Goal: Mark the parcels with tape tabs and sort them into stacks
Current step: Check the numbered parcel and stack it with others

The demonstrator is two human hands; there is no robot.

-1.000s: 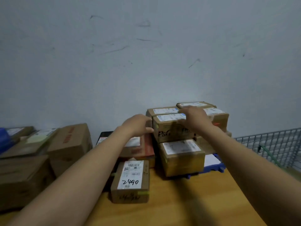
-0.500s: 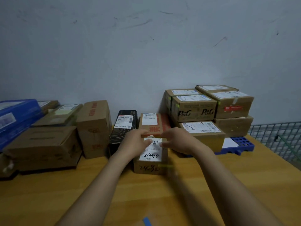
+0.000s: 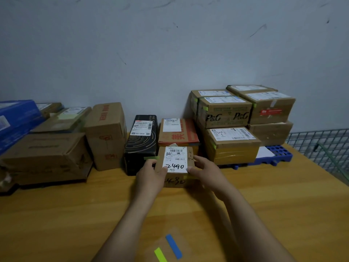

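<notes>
1 parcel [image 3: 175,161], long axis toward the wall [image 3: 170,53], gripped between left hand [image 3: 151,175] and right hand [image 3: 206,173].

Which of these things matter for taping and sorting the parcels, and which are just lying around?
Job: 2490 parcel, held by left hand and right hand; green tab on it; blue strip and yellow strip on the table; P&G stack.
Lying about: wire mesh, blue pallet.

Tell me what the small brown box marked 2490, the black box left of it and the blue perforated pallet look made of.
The small brown box marked 2490: matte brown cardboard, white paper label. The black box: probably printed card, slight sheen, thin curved lines. The blue perforated pallet: apparently moulded plastic, regular round holes.
</notes>
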